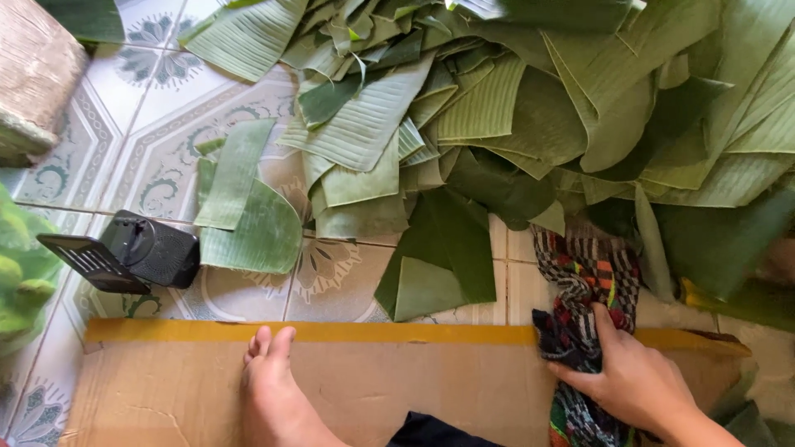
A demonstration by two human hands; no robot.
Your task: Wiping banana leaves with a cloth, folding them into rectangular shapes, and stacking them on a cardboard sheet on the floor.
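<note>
My right hand (638, 382) comes in from the bottom right and grips a crumpled, multicoloured patterned cloth (586, 277) that lies across the right end of a flat cardboard sheet (414, 389) and onto the tiles. My left hand is out of view. My bare foot (272, 389) rests on the cardboard near its yellow-taped far edge. Just beyond the cloth, a large heap of cut green banana leaves (497, 116) covers the upper half of the floor, and a folded dark leaf (439, 265) lies closest to the cardboard.
A small black box-shaped device (141, 252) with a grille sits on the patterned floor tiles (157, 124) at the left, next to two loose leaf pieces (248, 207). A green bundle (21, 281) is at the far left edge, and a worn wooden block (33, 74) is at the top left.
</note>
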